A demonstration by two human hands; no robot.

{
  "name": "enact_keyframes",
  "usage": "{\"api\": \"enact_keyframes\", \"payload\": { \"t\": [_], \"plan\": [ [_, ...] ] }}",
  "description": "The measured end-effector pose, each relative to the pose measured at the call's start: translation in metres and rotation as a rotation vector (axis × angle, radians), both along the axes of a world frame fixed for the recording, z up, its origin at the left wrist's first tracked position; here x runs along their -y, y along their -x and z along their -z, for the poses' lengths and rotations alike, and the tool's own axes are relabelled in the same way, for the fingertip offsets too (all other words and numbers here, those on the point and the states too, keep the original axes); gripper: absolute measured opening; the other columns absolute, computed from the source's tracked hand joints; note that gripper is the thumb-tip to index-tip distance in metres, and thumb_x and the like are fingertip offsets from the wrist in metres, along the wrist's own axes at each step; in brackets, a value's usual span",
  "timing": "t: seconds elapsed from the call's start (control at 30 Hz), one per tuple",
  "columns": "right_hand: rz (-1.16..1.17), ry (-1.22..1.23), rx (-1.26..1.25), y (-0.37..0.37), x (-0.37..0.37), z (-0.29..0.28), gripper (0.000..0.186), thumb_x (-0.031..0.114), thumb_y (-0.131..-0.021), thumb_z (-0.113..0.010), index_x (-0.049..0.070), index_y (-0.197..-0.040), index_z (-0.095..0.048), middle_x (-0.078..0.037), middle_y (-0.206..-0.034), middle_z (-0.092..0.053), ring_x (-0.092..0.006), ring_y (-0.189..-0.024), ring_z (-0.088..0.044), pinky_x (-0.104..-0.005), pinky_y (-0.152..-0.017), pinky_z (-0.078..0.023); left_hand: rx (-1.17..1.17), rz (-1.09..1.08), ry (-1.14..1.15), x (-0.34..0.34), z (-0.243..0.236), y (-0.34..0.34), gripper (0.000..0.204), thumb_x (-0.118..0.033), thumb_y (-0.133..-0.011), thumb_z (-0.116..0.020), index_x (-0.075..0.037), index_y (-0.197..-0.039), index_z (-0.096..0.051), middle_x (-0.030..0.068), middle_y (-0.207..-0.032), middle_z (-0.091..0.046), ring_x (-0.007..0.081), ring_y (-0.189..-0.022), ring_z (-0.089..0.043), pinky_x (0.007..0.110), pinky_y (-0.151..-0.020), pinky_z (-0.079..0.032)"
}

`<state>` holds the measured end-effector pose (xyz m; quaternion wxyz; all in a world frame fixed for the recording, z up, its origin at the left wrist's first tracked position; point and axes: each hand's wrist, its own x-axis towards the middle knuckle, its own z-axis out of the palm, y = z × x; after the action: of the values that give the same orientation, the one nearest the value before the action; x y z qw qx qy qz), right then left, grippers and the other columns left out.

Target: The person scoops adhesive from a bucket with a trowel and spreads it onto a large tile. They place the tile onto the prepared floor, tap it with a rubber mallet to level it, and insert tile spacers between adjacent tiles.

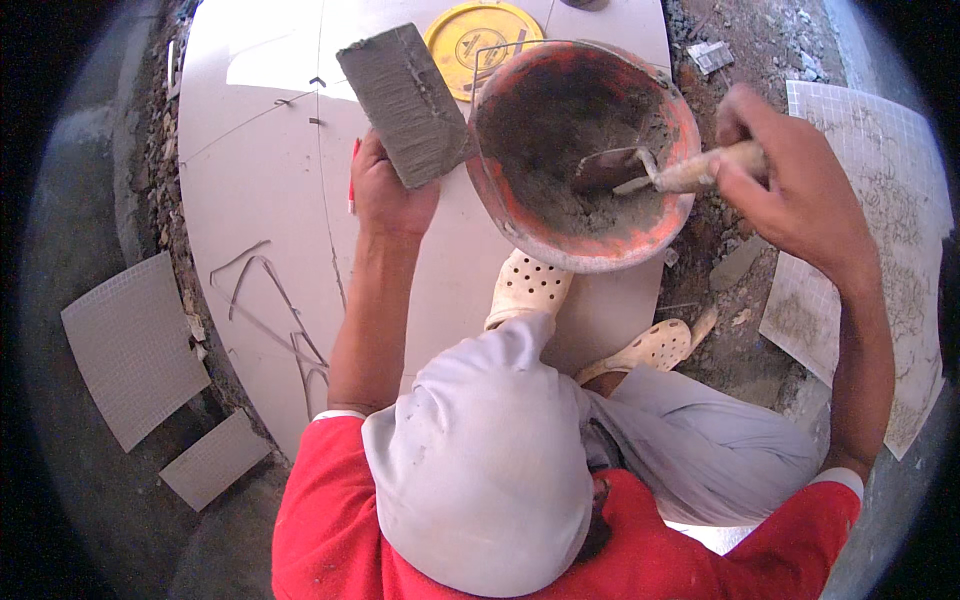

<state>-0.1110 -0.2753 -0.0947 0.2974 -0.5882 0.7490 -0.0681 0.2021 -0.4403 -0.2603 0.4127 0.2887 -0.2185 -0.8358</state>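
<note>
My left hand (392, 200) grips the lower end of a rectangular slab (405, 105), probably a cut tile, whose upper face is coated with grey mortar marked by ridges. Just right of it stands an orange bucket (590, 262) with a mortar-smeared rim. Grey mortar (525, 130) lines its inside. My right hand (795, 185), slightly blurred, is closed round the light handle of a trowel (685, 175) at the bucket's right side. The trowel's blade reaches down into the bucket against the mortar, and part of it is hard to make out.
A yellow lid (470, 40) lies behind the bucket on large pale floor tiles (260, 190). Thin bent strips (285, 300) rest at left. Grid-backed tiles (135, 345) lie beyond the left edge, and a mortar-streaked one (850, 220) at right. Rubble (760, 50) borders the floor.
</note>
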Motion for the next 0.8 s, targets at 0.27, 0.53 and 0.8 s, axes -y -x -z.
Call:
{"api": "enact_keyframes", "payload": {
  "t": [0.27, 0.53, 0.8],
  "plan": [
    [-0.476, -0.230, -0.564, -0.022, 0.024, -0.027, 0.027, 0.029, -0.085, -0.075, 0.003, -0.088, -0.069, -0.017, -0.077, -0.066, -0.0408, -0.080, -0.065, -0.0519, -0.074, -0.050, -0.303, 0.018, -0.173, -0.009, 0.011, 0.018, 0.040, -0.017, -0.105, -0.040, 0.007, -0.134, -0.054, 0.0250, -0.131, -0.062, 0.0386, -0.120, -0.062, 0.054, -0.105, -0.050],
    [-0.488, 0.089, -0.763, -0.032, 0.062, -0.030, 0.018, 0.022, -0.085, -0.073, 0.004, -0.081, -0.073, -0.017, -0.080, -0.069, -0.0367, -0.083, -0.069, -0.0476, -0.076, -0.054, -0.415, 0.049, -0.261, -0.022, 0.010, 0.011, 0.043, -0.020, -0.105, -0.039, 0.005, -0.137, -0.054, 0.0249, -0.134, -0.062, 0.0361, -0.125, -0.060, 0.051, -0.111, -0.045],
    [-0.732, 0.178, -0.498, -0.107, 0.085, 0.000, 0.012, 0.013, -0.082, -0.068, 0.008, -0.077, -0.078, -0.008, -0.077, -0.074, -0.0242, -0.077, -0.074, -0.0363, -0.070, -0.056, -0.585, 0.024, -0.284, -0.028, 0.028, 0.008, 0.045, -0.021, -0.104, -0.041, 0.005, -0.139, -0.053, 0.0239, -0.138, -0.059, 0.0364, -0.128, -0.057, 0.050, -0.116, -0.042]
  ]
}}
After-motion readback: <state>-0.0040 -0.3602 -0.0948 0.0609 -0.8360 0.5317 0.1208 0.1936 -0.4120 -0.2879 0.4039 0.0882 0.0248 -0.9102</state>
